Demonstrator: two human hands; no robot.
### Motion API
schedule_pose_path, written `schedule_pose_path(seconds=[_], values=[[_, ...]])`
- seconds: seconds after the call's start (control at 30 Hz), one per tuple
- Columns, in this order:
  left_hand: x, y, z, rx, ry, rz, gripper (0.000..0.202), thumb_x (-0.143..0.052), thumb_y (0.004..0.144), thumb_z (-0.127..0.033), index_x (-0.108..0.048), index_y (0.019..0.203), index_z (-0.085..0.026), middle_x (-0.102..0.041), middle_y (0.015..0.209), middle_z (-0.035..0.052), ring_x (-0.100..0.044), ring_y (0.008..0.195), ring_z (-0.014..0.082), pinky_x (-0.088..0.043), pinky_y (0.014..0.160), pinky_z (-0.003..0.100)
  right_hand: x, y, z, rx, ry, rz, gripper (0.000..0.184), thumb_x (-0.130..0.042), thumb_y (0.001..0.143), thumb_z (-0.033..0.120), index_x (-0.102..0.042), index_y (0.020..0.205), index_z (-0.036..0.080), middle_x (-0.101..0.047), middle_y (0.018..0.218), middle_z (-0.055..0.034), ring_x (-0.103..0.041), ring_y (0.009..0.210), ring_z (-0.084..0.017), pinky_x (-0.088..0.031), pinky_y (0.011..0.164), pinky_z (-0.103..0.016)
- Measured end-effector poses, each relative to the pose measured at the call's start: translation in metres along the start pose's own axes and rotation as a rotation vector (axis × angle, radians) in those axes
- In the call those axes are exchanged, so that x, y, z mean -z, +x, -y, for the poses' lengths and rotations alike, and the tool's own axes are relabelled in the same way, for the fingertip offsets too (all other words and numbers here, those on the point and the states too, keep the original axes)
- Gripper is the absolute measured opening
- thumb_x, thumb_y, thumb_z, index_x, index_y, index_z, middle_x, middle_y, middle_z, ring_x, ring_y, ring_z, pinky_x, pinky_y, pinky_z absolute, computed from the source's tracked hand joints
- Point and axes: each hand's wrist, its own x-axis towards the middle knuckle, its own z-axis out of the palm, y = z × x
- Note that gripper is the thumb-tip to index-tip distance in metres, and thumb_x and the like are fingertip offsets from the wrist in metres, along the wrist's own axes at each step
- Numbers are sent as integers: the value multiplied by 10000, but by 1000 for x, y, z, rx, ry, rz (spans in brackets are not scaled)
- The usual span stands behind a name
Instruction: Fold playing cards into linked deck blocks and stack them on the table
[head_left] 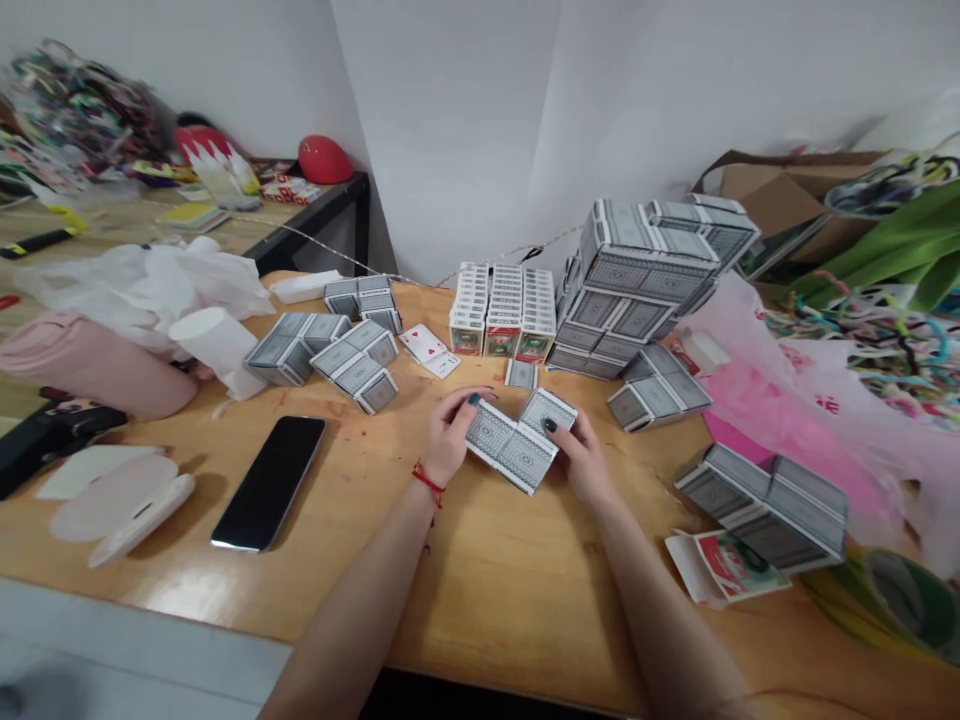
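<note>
Between my two hands is an L-shaped block of playing cards (pixel 510 445), with grey patterned backs facing up. My left hand (pixel 450 435) grips its left end, thumb on top. At its right end, my right hand (pixel 581 455) has the thumb pressed on the upper card back. Just beyond the block lies a small grey-backed card piece (pixel 521 373). Behind that stand rows of card boxes (pixel 502 310) with red and green fronts. A few face-up playing cards (pixel 429 350) lie to the left of these boxes.
Similar card blocks (pixel 356 365) sit at the left, and a tall stack of them (pixel 637 285) rises at the back right. A phone (pixel 270 485), a white compact case (pixel 124 505), a pink roll (pixel 94 365), an opened card box (pixel 727 565) and green tape (pixel 892 600) surround the work area.
</note>
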Motion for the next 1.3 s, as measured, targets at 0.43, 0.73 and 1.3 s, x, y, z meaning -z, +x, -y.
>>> schedule_pose_path(seconds=[0.43,0.73,1.3], values=[[-30,-31,6,46,164,-195,490,-475,799,-264,-319,1263,-251,-329,1352,56,-279,1272,177,-247,1050,348,4,-1,7,161,-142,3,309,-515,746,351,-514,1032,234,-578,1053,-57,-518,989,-212,-377,836,-346],[-35,-29,14,137,99,-110,381,-482,765,-172,-423,1137,-228,-473,1190,50,-476,1053,161,-382,915,322,4,-10,6,82,-286,62,197,-505,762,408,-520,820,220,-487,712,13,-429,636,-140,-339,576,-246],[-33,6,5,-2,506,-120,124,-496,739,-137,-524,856,-169,-528,885,42,-480,790,144,-403,764,318,1,-16,-2,142,-391,5,237,-417,806,435,-521,832,223,-503,720,-10,-448,635,-162,-368,576,-272]])
